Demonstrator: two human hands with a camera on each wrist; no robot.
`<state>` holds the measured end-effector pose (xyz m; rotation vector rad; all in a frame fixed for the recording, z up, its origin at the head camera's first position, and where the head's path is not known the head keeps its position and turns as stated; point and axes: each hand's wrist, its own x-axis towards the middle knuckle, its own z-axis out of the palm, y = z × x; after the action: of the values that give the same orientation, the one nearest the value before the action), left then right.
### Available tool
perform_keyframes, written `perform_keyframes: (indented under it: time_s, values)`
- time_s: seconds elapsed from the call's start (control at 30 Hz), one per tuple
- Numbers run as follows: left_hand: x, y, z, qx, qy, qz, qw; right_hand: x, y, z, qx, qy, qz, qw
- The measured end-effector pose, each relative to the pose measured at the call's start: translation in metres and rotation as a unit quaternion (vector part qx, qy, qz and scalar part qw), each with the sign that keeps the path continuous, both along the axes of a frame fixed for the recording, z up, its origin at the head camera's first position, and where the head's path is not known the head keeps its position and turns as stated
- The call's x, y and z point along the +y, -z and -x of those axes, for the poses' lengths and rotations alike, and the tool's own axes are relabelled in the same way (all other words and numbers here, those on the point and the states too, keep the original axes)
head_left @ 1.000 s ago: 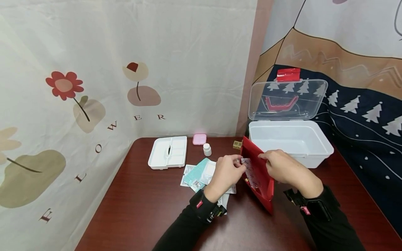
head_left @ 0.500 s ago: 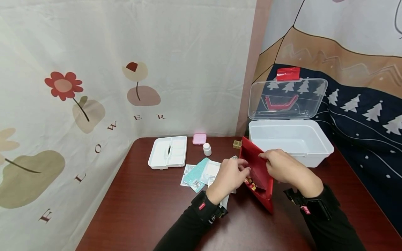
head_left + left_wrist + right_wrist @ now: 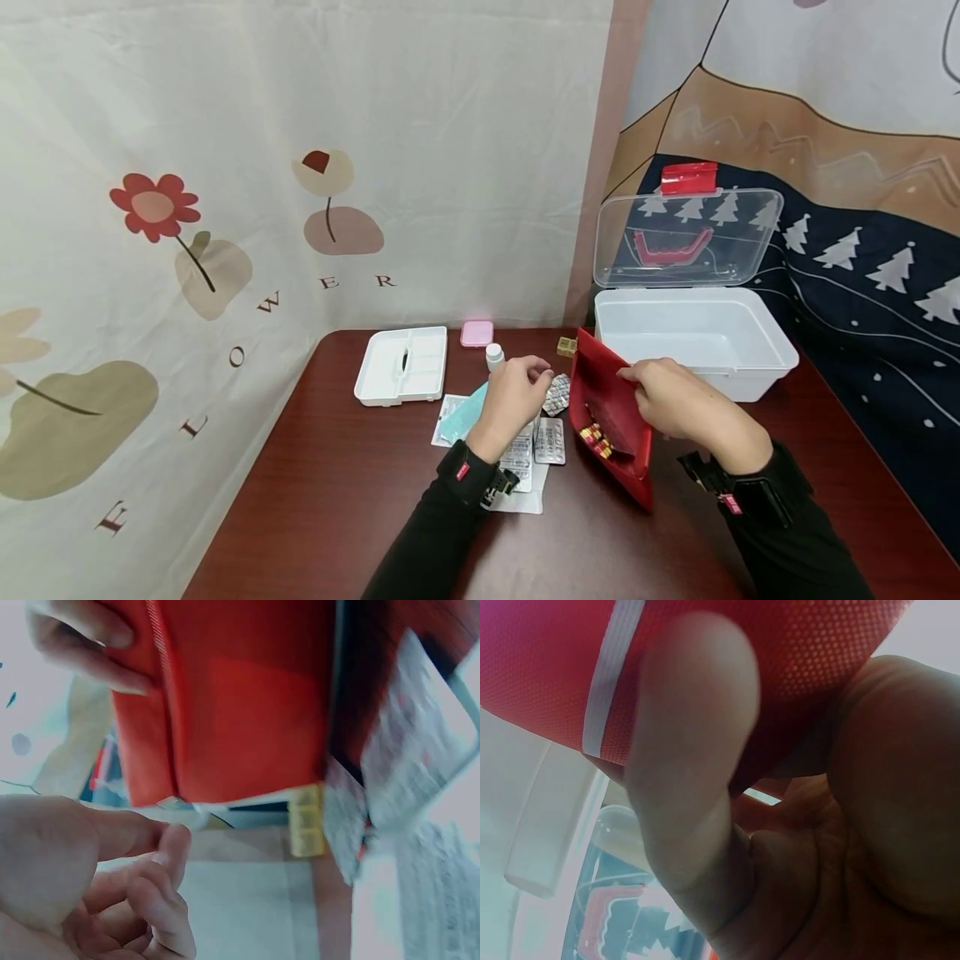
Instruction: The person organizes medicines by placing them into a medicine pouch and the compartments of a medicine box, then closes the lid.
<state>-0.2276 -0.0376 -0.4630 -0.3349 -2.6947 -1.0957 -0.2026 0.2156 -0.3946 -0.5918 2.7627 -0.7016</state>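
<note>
My right hand (image 3: 671, 400) grips the upper edge of a red zippered pouch (image 3: 615, 383), which stands tilted with its mouth gaping on the table. Red-and-yellow capsules (image 3: 596, 440) show inside it. To the pouch's left, my left hand (image 3: 513, 404) hovers over a pile of flat packets, its fingers loosely bent. In the left wrist view, the thumb and fingertips (image 3: 176, 844) come close together with nothing seen between them. Beside that hand lie a silver blister pack (image 3: 557, 395) and another blister pack (image 3: 550, 442). A teal packet (image 3: 463, 414) is partly covered by the hand.
A white tub (image 3: 697, 333) with its clear lid (image 3: 686, 237) raised stands at the back right. Further left are a small gold block (image 3: 567, 347), a white bottle (image 3: 494, 356), a pink case (image 3: 477, 333) and a white compartment box (image 3: 401, 365).
The clear blister pack that my left hand held at the pouch is out of it. That hand has moved left, away from the pouch. My right hand keeps its grip.
</note>
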Motion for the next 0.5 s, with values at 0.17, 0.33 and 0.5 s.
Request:
perform_keyframes:
  time_s: [0.17,0.33,0.5]
  values:
    - [-0.004,0.014,0.008,0.001,0.002,0.057,0.9984,0.000,0.000,0.000,-0.007,0.003,0.005,1.000]
    - [-0.005,0.031,0.013,0.023,0.003,0.119,0.9927,0.000,0.001,0.000,-0.002,0.002,0.009,1.000]
    - [-0.009,0.096,0.042,0.048,-0.016,0.191,0.9804,0.000,0.001,-0.001,0.001,0.000,0.008,1.000]
